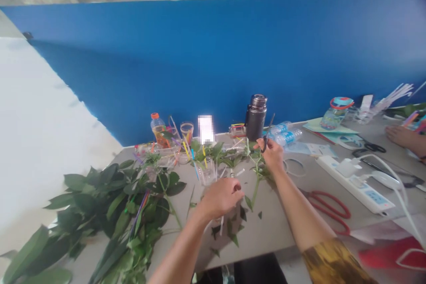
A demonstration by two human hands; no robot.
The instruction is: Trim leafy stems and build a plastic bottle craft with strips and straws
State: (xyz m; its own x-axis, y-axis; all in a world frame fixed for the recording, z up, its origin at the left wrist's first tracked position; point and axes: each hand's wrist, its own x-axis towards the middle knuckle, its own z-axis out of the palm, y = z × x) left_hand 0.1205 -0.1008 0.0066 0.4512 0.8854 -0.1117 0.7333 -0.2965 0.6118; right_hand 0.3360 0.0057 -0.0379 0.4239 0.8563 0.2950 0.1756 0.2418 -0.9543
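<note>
My right hand (273, 156) is raised over the table with its fingers closed around a pair of dark-handled scissors (265, 143), blades pointing up. Close to that hand a green leafy stem (255, 191) stretches across the tabletop. My left hand (220, 198) hovers lower, near the middle, fingers curled; whatever they may hold is hidden. Just behind it stands a clear plastic cup (207, 172) with straws and leaves. Cut leaf pieces (233, 233) lie beside and below my left hand.
A heap of leafy branches (109, 204) covers the left side. At the back stand an orange-capped bottle (159, 132) and a dark thermos (256, 120). Red-handled scissors (329, 208) and a white power strip (356, 186) lie right. Another person's hand (401, 136) is far right.
</note>
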